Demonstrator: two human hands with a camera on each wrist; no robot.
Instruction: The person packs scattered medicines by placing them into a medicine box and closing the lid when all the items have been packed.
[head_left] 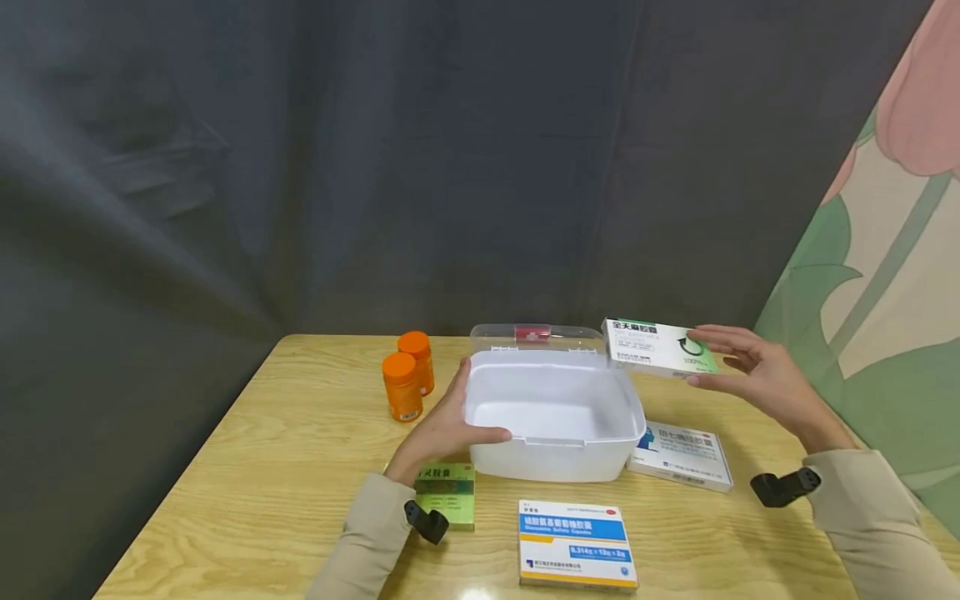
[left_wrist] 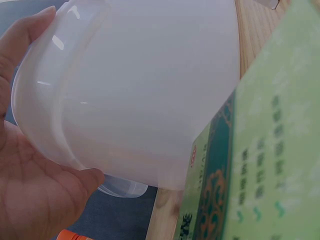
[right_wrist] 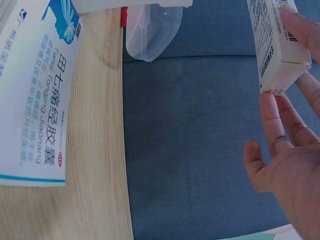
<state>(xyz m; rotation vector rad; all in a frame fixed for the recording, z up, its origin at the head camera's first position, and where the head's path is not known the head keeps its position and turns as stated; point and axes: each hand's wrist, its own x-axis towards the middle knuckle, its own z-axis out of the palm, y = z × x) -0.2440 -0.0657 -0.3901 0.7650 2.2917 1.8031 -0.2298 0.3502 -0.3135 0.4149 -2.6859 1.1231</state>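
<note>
Our right hand [head_left: 772, 387] pinches the "全天麻胶囊" carton [head_left: 651, 350] beside the open bin's [head_left: 551, 463] two-o'clock edge; our left hand [head_left: 447, 427] grips its nine-o'clock side; the "田七痛经胶囊" carton [head_left: 684, 460] lies at four.

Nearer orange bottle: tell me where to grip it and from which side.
Probably best round the body of the nearer bottle, coming from the front left: it stands upright, round side unblocked there, while the other bottle crowds it behind on the right.
</note>
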